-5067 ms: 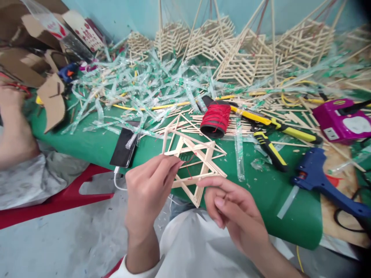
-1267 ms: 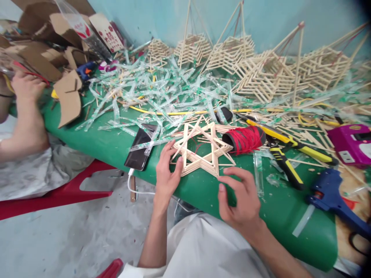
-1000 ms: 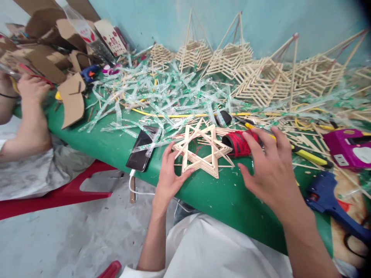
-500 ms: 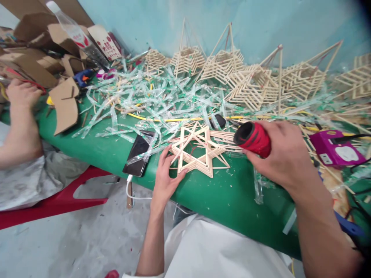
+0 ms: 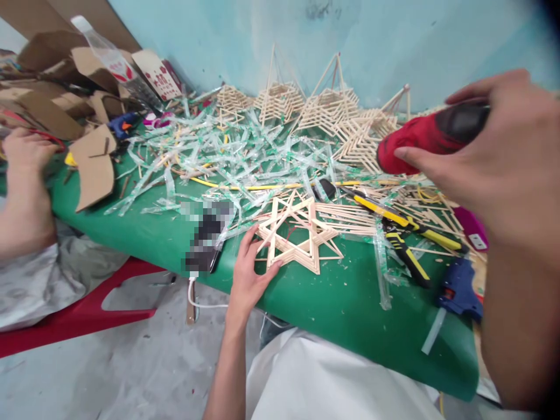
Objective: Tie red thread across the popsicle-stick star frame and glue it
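A six-pointed star frame of thin wooden sticks (image 5: 301,256) lies on the green table. My left hand (image 5: 250,269) grips its left side, fingertips at the upper left and thumb at the lower left point. Raised well above the table at the right, my right hand (image 5: 490,146) is wrapped round a red and black cylindrical object (image 5: 413,140), held sideways and clear of the star. Its exact kind I cannot make out. Beyond the star's right side lies a bundle of loose sticks (image 5: 350,216).
Yellow-black pliers (image 5: 406,256) and a blue glue gun (image 5: 459,289) lie at the right. A phone (image 5: 210,233) with a white cable is left of the star. Tape strips (image 5: 262,146) and several stacked stick stars (image 5: 328,108) fill the back. A co-worker's hand (image 5: 28,151) is far left.
My right hand has lifted up and right with the red and black object, away from the star, uncovering the pliers and glue gun. My left hand keeps its hold.
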Demonstrator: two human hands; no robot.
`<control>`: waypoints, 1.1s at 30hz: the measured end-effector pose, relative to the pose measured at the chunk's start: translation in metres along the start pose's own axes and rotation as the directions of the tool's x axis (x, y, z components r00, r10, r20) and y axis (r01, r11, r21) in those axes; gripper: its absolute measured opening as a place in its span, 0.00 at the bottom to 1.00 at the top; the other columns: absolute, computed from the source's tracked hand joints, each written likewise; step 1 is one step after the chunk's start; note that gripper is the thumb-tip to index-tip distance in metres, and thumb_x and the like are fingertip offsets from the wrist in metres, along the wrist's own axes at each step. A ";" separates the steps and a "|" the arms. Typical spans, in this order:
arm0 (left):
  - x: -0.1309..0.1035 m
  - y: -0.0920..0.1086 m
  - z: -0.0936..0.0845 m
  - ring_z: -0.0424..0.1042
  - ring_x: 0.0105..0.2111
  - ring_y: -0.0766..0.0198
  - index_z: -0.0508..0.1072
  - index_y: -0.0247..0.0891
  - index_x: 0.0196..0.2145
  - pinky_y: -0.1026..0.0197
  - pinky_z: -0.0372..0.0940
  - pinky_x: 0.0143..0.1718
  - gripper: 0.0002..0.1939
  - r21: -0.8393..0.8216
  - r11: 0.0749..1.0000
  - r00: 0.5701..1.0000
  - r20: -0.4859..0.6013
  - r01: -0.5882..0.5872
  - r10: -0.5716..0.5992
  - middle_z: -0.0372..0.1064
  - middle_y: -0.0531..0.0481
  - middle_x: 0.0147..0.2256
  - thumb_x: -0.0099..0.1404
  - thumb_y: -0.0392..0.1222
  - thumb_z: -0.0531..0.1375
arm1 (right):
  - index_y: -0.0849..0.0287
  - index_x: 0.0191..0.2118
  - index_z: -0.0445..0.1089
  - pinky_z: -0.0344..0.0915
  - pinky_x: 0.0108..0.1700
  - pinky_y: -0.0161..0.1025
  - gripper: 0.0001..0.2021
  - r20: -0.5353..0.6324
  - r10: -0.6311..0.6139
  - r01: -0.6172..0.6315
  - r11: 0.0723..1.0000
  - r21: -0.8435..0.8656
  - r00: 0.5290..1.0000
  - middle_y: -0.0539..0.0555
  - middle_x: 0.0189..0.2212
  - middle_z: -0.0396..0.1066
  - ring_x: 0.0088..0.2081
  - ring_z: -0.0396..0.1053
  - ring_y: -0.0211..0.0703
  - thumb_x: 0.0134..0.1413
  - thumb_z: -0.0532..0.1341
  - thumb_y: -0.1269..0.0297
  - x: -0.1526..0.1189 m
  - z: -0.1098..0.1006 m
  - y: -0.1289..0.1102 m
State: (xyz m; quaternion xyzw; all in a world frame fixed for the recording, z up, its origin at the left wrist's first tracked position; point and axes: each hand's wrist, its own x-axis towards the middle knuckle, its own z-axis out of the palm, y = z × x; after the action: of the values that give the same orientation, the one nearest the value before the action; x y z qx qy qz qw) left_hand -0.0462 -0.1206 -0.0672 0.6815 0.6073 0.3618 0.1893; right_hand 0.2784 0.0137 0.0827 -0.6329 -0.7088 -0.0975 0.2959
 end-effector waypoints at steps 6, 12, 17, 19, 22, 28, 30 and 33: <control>0.000 0.002 0.001 0.62 0.67 0.48 0.71 0.39 0.47 0.45 0.64 0.65 0.15 0.025 1.000 1.000 -0.016 -0.012 0.012 0.60 0.36 0.65 0.64 0.44 0.66 | 0.60 0.59 0.69 0.66 0.59 0.51 0.28 0.158 -0.205 0.166 0.959 0.229 0.966 0.64 0.56 0.68 0.52 0.69 0.55 0.53 0.70 0.56 0.054 0.033 -0.064; -0.001 0.001 0.003 0.63 0.66 0.48 0.71 0.39 0.48 0.43 0.64 0.64 0.16 0.043 0.998 0.999 -0.034 -0.040 0.041 0.61 0.35 0.65 0.65 0.44 0.66 | 0.61 0.64 0.62 0.62 0.61 0.54 0.27 0.303 -0.429 0.339 0.889 0.306 0.851 0.65 0.61 0.61 0.56 0.65 0.57 0.61 0.63 0.61 0.073 0.105 -0.110; -0.001 0.000 0.004 0.63 0.66 0.49 0.70 0.39 0.49 0.44 0.63 0.65 0.17 0.045 0.998 0.999 -0.025 -0.044 0.045 0.60 0.35 0.65 0.65 0.44 0.66 | 0.62 0.66 0.60 0.63 0.58 0.56 0.30 0.482 -0.485 0.369 0.872 0.320 0.729 0.66 0.64 0.61 0.59 0.64 0.63 0.59 0.62 0.69 0.055 0.148 -0.116; -0.002 -0.001 0.004 0.61 0.67 0.48 0.70 0.39 0.50 0.44 0.62 0.66 0.17 0.038 0.999 0.999 -0.018 -0.038 0.039 0.59 0.35 0.66 0.66 0.45 0.65 | 0.65 0.71 0.51 0.60 0.61 0.57 0.33 0.439 -0.444 0.327 0.890 0.318 0.781 0.69 0.67 0.56 0.64 0.60 0.64 0.63 0.58 0.68 0.049 0.139 -0.115; -0.003 -0.002 0.002 0.59 0.68 0.47 0.69 0.40 0.53 0.42 0.61 0.66 0.20 0.003 1.000 1.000 0.007 -0.027 0.027 0.57 0.35 0.67 0.66 0.47 0.65 | 0.64 0.65 0.60 0.62 0.61 0.48 0.23 0.276 -0.311 0.190 0.901 0.391 0.909 0.65 0.62 0.62 0.61 0.63 0.54 0.66 0.53 0.68 0.040 0.101 -0.110; 0.005 -0.001 -0.014 0.56 0.70 0.47 0.64 0.43 0.59 0.40 0.57 0.68 0.24 -0.215 0.976 0.999 0.001 -0.031 0.032 0.55 0.36 0.68 0.72 0.56 0.57 | 0.60 0.41 0.78 0.62 0.37 0.39 0.11 0.425 -0.451 0.084 0.757 0.648 0.784 0.54 0.34 0.76 0.33 0.69 0.42 0.64 0.57 0.65 0.004 0.045 -0.086; 0.013 0.003 -0.019 0.59 0.68 0.50 0.66 0.43 0.57 0.42 0.58 0.68 0.17 -0.238 0.969 0.998 -0.040 -0.061 0.053 0.60 0.39 0.65 0.74 0.50 0.54 | 0.61 0.40 0.79 0.59 0.36 0.37 0.11 0.500 -0.573 0.120 0.726 0.677 0.649 0.54 0.34 0.76 0.32 0.68 0.39 0.63 0.58 0.66 -0.005 0.050 -0.081; 0.025 0.007 -0.025 0.70 0.58 0.55 0.70 0.43 0.52 0.47 0.64 0.62 0.11 -0.251 0.964 0.993 -0.100 -0.091 0.068 0.71 0.42 0.55 0.74 0.43 0.56 | 0.60 0.38 0.78 0.56 0.36 0.36 0.13 0.648 -0.642 0.281 0.765 0.580 0.411 0.55 0.35 0.77 0.32 0.67 0.38 0.65 0.55 0.68 -0.011 0.065 -0.081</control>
State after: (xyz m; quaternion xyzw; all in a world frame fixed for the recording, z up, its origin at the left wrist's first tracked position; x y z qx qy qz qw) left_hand -0.0590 -0.1019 -0.0390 0.6582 0.5359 0.4747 0.2330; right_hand 0.1819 0.0236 0.0435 -0.3045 -0.9139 0.2683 0.0088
